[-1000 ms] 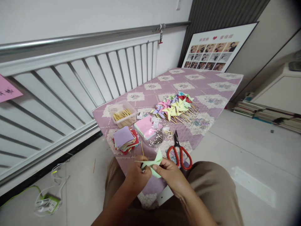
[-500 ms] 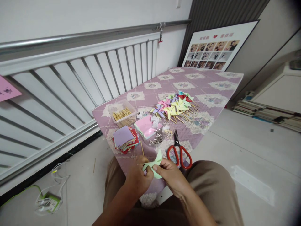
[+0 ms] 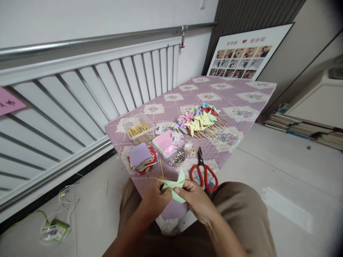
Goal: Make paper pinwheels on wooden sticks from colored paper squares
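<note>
A light green paper pinwheel [image 3: 177, 182], partly folded, is held between both hands above the near end of the table. My left hand [image 3: 157, 198] pinches its left side, with the fingertips curled in at the centre. My right hand [image 3: 195, 195] grips the right side, thumb on top. A thin wooden stick [image 3: 161, 168] lies just beyond the left hand. Scissors with red handles [image 3: 201, 169] rest beyond the right hand. Between them is a pile of small metal pins [image 3: 179, 156]. Whether a pin sits in the paper's centre is hidden by my fingers.
On the flowered tablecloth [image 3: 174, 97] stand a clear box of sticks [image 3: 140, 137], stacked coloured paper squares [image 3: 140, 157], pink sheets [image 3: 163, 142] and a small round tub [image 3: 190, 149]. Finished pinwheels [image 3: 197, 123] lie farther back. A radiator [image 3: 120, 84] borders the left side.
My left hand has turned and shifted slightly, its fingers moving in toward the pinwheel's centre. More of the left paper blade now shows. The right hand stays nearly in place.
</note>
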{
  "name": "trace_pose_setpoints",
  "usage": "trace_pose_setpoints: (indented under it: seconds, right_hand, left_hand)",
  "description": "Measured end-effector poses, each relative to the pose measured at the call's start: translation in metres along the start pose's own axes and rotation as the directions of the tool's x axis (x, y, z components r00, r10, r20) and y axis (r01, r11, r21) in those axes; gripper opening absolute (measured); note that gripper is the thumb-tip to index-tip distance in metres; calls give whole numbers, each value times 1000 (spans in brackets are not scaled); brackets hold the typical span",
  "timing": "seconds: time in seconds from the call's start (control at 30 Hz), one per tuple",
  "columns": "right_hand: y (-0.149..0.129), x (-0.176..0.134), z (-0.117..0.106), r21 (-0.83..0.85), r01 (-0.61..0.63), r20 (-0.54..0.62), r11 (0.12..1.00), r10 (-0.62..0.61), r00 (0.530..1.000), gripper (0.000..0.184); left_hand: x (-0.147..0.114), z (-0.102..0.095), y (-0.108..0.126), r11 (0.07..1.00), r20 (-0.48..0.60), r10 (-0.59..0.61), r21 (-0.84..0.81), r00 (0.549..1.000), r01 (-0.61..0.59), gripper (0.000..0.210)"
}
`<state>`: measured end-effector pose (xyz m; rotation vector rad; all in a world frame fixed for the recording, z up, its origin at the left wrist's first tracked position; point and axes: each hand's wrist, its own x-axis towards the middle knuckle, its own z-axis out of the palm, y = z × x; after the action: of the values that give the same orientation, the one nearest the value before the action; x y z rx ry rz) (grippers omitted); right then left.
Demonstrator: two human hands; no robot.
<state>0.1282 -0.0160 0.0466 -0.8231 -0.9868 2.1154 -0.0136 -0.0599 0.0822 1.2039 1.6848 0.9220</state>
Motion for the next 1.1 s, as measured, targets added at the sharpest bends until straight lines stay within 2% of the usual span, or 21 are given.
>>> trace_pose_setpoints:
  seconds: [0.53, 1.1]
  right_hand:
    - [-6, -1, 3, -99, 26, -38, 995, -30, 999, 34]
    - [-7, 0, 3, -119, 42, -16, 992, -44, 999, 28]
  left_hand:
    - [4, 2, -10, 958, -102, 229, 201, 968, -206, 8]
    - [2, 1, -5, 987, -93, 151, 69, 984, -145, 7]
